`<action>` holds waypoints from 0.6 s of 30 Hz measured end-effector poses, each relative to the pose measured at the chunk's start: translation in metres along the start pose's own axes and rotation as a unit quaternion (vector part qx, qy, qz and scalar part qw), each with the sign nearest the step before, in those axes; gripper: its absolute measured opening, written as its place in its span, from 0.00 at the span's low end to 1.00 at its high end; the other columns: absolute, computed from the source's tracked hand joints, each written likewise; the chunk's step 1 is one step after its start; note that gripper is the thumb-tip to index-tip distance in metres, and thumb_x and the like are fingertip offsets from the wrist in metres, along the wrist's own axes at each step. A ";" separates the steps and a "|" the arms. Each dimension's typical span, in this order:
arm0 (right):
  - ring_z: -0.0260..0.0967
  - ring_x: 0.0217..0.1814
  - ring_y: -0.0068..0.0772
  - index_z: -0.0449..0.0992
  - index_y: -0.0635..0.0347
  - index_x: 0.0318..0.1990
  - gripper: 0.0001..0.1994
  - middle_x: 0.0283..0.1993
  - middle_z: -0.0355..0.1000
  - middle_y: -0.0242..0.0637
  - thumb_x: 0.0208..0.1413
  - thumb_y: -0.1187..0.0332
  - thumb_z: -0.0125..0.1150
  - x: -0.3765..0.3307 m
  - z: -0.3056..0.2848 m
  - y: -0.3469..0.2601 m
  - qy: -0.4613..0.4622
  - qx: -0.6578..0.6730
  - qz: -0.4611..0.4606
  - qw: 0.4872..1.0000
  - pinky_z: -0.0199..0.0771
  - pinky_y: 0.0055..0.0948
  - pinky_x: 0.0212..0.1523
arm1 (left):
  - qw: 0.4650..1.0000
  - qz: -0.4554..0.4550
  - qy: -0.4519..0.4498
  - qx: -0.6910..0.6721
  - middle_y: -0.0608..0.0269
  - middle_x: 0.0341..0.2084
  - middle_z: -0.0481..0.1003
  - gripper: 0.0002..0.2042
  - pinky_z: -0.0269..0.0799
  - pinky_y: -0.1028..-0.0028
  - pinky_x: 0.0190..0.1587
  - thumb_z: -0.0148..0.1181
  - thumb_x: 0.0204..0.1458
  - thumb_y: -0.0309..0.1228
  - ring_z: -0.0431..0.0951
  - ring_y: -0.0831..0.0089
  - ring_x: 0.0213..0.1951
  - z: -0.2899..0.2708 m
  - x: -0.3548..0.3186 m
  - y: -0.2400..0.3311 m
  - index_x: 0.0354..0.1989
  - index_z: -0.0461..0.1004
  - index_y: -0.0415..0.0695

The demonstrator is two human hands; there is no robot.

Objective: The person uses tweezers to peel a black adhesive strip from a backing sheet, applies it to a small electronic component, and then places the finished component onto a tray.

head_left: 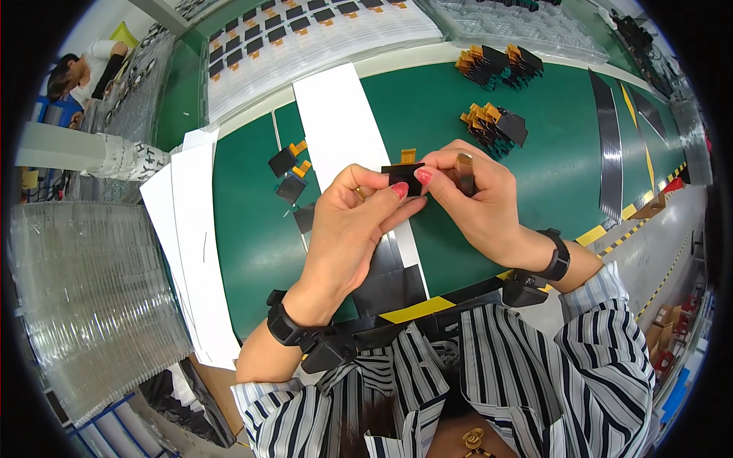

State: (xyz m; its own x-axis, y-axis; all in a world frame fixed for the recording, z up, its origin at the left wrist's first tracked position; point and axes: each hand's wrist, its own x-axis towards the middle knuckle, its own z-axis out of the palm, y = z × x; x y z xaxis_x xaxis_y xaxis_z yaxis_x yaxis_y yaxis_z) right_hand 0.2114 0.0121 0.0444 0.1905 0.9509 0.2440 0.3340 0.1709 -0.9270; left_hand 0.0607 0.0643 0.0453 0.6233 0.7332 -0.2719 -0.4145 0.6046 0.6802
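Between my hands, above the green bench, is a small black screen panel (405,177) with an orange flex tail (408,156) pointing away from me. My left hand (347,221) pinches its left side, thumb on the face. My right hand (477,195) is closed at its right edge, thumb and fingertip on the corner. A brownish, shiny strip (465,172) shows among the right fingers; I cannot make out what it is. To the left lie two similar panels with orange tails, one nearer (291,188) and one farther (282,161).
Piles of similar panels (496,128) lie on the right of the green mat (550,175). A white sheet (340,99) runs under the work. Beyond stands a tray (321,57) with rows of panels. Clear trays (92,290) are stacked at left. Another person (88,72) sits far left.
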 end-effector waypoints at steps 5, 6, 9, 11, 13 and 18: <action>0.56 0.22 0.10 0.71 0.67 0.31 0.02 0.29 0.63 0.28 0.48 0.79 0.54 0.001 -0.001 -0.002 0.030 -0.005 -0.016 0.999 0.52 0.12 0.19 | 0.901 0.246 0.088 0.346 0.64 0.28 0.70 0.05 0.68 0.78 0.39 0.57 0.44 0.21 0.72 0.77 0.32 -0.002 -0.004 0.003 0.29 0.68 0.37; 0.55 0.21 0.10 0.71 0.67 0.31 0.02 0.28 0.63 0.28 0.48 0.79 0.54 0.001 -0.001 -0.002 0.031 -0.005 -0.024 0.999 0.51 0.12 0.19 | 0.882 0.263 0.092 0.379 0.64 0.27 0.70 0.05 0.67 0.79 0.38 0.58 0.43 0.22 0.71 0.77 0.32 0.000 -0.004 0.003 0.28 0.69 0.37; 0.54 0.21 0.10 0.70 0.67 0.30 0.02 0.28 0.63 0.29 0.47 0.80 0.54 0.000 -0.001 -0.001 0.019 -0.014 -0.043 0.999 0.50 0.12 0.18 | 0.839 0.295 0.104 0.444 0.66 0.26 0.69 0.06 0.64 0.81 0.36 0.61 0.41 0.24 0.70 0.78 0.31 0.001 -0.005 0.003 0.28 0.72 0.37; 0.54 0.21 0.10 0.70 0.67 0.30 0.03 0.28 0.63 0.29 0.46 0.81 0.55 0.000 -0.002 0.001 -0.003 -0.036 -0.061 0.997 0.50 0.12 0.18 | 0.848 0.281 0.102 0.437 0.65 0.26 0.70 0.06 0.64 0.81 0.37 0.62 0.40 0.24 0.69 0.78 0.31 -0.001 -0.004 0.003 0.27 0.73 0.38; 0.54 0.20 0.10 0.70 0.66 0.30 0.03 0.28 0.63 0.29 0.46 0.81 0.55 0.000 -0.002 0.000 -0.008 -0.035 -0.070 0.997 0.50 0.12 0.17 | 0.853 0.273 0.101 0.434 0.65 0.26 0.70 0.07 0.64 0.80 0.38 0.62 0.40 0.25 0.69 0.78 0.31 -0.001 -0.003 0.002 0.27 0.73 0.38; 0.53 0.20 0.10 0.70 0.66 0.29 0.03 0.28 0.64 0.29 0.46 0.80 0.55 0.001 -0.003 -0.005 -0.026 -0.035 -0.092 0.995 0.50 0.13 0.17 | 0.888 0.206 0.085 0.402 0.66 0.27 0.72 0.07 0.64 0.81 0.36 0.61 0.41 0.24 0.69 0.79 0.31 -0.001 -0.004 0.003 0.30 0.73 0.37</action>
State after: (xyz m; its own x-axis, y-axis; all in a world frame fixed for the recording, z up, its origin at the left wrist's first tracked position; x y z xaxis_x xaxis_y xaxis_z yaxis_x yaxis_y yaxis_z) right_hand 0.2129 0.0115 0.0500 0.0735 0.9177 0.3905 0.4233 0.3258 -0.8454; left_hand 0.0563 0.0634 0.0472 0.3913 0.9183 0.0610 0.0647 -0.0936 0.9935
